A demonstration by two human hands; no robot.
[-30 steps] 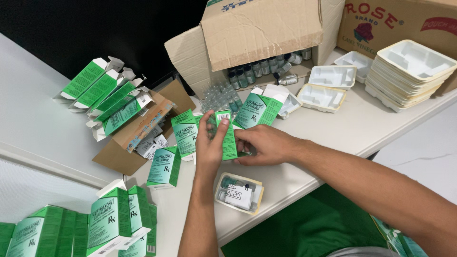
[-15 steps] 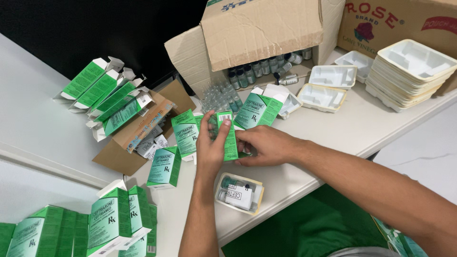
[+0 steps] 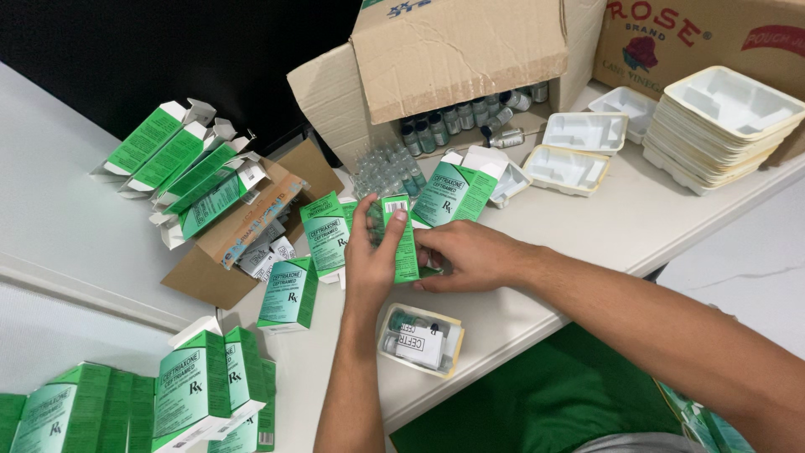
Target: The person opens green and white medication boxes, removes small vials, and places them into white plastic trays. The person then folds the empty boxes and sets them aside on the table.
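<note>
White table (image 3: 587,226), big cardboard box (image 3: 453,59) at back w/ vials. Both hands unmoved vs 0.5 s ago: left hand (image 3: 369,264) and right hand (image 3: 470,256) clasp upright green carton (image 3: 404,239), above filled tray (image 3: 419,340).

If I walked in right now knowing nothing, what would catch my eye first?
Probably the two hands at the centre: the left hand and right hand together hold a small green carton upright over the white table. Just below them lies a filled tray, and at far right rises a stack of empty white trays.
</note>
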